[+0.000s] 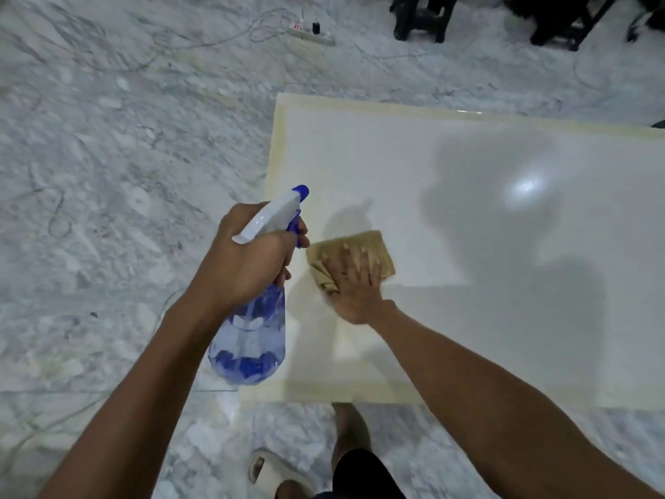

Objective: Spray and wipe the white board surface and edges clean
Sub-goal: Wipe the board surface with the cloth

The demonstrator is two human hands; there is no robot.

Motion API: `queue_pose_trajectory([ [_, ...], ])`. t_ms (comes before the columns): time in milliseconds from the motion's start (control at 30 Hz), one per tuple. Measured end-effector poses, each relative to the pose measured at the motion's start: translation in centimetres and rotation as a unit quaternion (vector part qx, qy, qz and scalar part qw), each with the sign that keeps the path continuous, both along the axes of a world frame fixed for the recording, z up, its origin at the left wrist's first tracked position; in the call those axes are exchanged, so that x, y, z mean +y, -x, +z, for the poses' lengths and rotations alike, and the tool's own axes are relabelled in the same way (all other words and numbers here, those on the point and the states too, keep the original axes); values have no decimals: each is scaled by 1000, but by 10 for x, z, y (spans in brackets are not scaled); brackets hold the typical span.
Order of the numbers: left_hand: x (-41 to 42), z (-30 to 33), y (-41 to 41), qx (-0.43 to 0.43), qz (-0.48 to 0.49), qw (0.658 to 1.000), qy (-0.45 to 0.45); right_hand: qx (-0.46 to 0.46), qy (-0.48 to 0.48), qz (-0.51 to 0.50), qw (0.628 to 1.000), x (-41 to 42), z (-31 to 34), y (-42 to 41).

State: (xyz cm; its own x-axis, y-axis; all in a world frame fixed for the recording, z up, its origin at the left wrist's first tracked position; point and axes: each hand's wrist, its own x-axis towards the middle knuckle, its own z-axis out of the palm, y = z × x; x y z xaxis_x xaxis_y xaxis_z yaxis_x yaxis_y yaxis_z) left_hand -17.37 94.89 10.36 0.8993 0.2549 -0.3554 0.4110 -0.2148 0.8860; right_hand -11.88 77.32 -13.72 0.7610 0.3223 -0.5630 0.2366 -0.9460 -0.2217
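Observation:
The white board lies flat on the marble floor, with a yellowish border along its edges. My left hand grips a clear blue spray bottle by its neck, a finger over the blue trigger, nozzle pointing toward the board's left part. My right hand presses flat, fingers spread, on a folded tan cloth that lies on the board near its left edge. Part of the cloth is hidden under my palm.
A white power strip with cables lies on the floor at the back. Dark furniture legs stand at the top right. My foot in a pale slipper is close to the board's near edge.

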Motion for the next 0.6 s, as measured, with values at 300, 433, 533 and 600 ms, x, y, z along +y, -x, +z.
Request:
queue_pose_trajectory([
  [300, -11, 40, 103, -10, -42, 998, 43, 116, -111, -38, 986, -23, 43, 163],
  [433, 11, 60, 96, -34, -19, 999, 27, 79, -251, -198, 944, -26, 109, 102],
  [533, 33, 71, 73, -56, -6, 998, -3, 54, -307, -259, 914, -21, 148, 32],
  [600, 49, 73, 51, -73, 9, 997, -12, 6, -317, -258, 913, -10, 161, -25],
])
